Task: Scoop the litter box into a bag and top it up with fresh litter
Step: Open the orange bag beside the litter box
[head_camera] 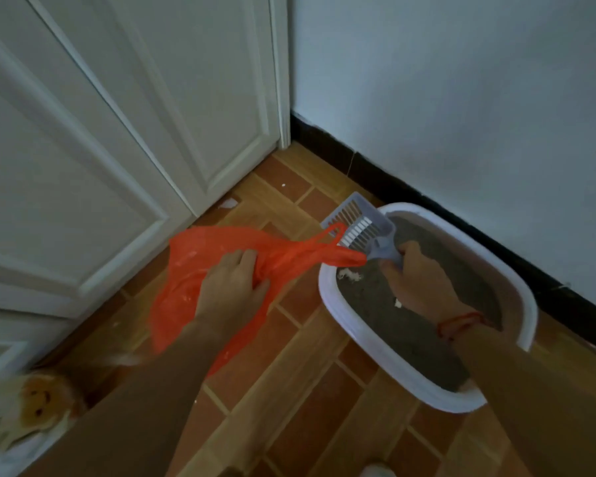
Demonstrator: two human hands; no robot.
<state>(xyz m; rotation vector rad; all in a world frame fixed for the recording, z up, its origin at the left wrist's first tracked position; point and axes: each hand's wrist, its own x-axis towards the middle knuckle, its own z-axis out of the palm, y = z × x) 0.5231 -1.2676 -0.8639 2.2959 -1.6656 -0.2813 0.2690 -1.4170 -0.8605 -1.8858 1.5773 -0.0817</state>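
The right hand (418,282) grips the handle of the pale blue slotted plastic scoop (358,232) above the white oval plastic litter box (327,294). The scoop's long axis points out over the box's left rim. Just left of that rim, the left hand (233,282), the nearer one, clutches the thin orange plastic bag (183,270), bunched and probably needing to be opened.

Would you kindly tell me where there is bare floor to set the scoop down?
Bare floor lies between the orange bag and the litter box, toward the camera. Around the scoop, bag handles and box rim crowd together.
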